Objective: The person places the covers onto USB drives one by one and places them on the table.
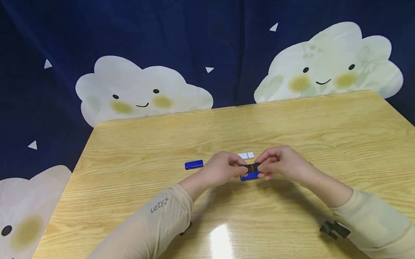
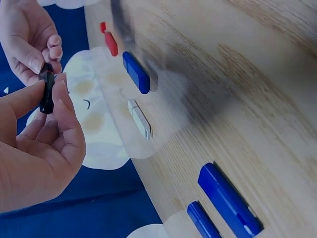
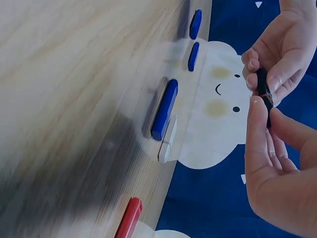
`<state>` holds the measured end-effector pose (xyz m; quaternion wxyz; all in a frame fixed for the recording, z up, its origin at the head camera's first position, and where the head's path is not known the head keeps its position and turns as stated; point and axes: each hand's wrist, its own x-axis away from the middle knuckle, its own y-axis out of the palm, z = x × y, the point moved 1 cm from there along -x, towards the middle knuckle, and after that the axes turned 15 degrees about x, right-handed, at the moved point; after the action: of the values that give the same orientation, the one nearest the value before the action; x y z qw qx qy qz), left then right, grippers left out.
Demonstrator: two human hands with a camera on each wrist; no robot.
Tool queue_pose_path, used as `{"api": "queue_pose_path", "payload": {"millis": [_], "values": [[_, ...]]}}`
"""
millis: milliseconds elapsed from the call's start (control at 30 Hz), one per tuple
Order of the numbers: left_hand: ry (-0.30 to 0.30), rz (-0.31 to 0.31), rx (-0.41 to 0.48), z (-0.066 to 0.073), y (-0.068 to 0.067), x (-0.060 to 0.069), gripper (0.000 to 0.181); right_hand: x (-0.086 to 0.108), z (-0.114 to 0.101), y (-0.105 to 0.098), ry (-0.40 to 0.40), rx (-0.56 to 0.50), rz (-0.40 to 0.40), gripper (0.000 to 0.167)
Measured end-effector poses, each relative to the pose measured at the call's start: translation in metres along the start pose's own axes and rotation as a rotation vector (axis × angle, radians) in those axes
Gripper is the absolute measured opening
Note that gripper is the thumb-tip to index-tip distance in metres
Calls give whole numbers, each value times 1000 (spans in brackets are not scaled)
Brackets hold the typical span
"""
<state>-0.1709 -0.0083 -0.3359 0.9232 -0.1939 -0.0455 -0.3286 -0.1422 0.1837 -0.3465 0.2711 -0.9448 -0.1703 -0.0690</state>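
Both hands hold the ends of a small black USB stick (image 1: 252, 167) with a red band round its middle. It is lifted above the table. My left hand (image 1: 223, 167) pinches one end between thumb and fingers, and my right hand (image 1: 284, 164) pinches the other. Just below it on the table lies a blue USB stick (image 1: 250, 176). Behind that rests a white USB stick (image 1: 245, 156), partly covered by the left fingers in the head view. Left of the left hand is another blue stick (image 1: 194, 164). A red stick (image 2: 110, 43) shows in the left wrist view.
Two blue sticks (image 2: 229, 201) (image 2: 202, 219) lie side by side in the left wrist view. All rest on a wooden table (image 1: 154, 141). Behind its far edge hangs a dark blue curtain (image 1: 217, 23) with white clouds.
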Motion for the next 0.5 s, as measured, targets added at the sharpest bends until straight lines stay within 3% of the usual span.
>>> {"api": "queue_pose_path", "payload": {"millis": [200,300,500], "values": [[-19,7,14,1,1,0,16,1,-1,1,-8,-9,3,24],[2,6,0,1,1,-1,16,1,-2,1,-22,0,8,24],[78,50,-167,0,2,0,21,2,-1,-5,-37,16,17,27]]}}
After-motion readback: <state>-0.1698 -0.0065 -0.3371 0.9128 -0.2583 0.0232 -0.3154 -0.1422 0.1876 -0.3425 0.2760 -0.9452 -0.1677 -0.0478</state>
